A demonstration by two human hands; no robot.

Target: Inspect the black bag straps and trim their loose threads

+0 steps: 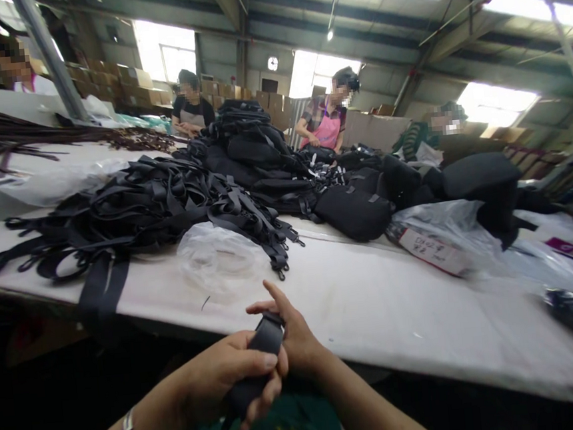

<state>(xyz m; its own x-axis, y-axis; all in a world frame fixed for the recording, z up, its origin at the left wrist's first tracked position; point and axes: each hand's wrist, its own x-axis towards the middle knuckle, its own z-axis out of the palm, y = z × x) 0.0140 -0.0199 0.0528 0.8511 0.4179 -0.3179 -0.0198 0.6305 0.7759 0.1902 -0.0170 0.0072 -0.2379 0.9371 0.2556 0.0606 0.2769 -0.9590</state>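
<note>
My left hand [243, 373] is wrapped round a folded black strap [267, 337], in front of my body and just off the table's near edge. Against the strap's upper end lies my right hand [297, 331], its fingers stretched out and apart. Part of the strap hangs below the left fingers. Beyond both hands, a big tangled heap of black straps [149, 200] with clips covers the left of the table. A crumpled clear plastic bag [220, 257] touches the heap's front side.
The white table [364, 302] runs across the view. Black bags [356, 209] are piled behind, and plastic-wrapped packs [434, 249] lie at the right. Brown strips [49, 135] lie at the far left. Several people stand beyond the table.
</note>
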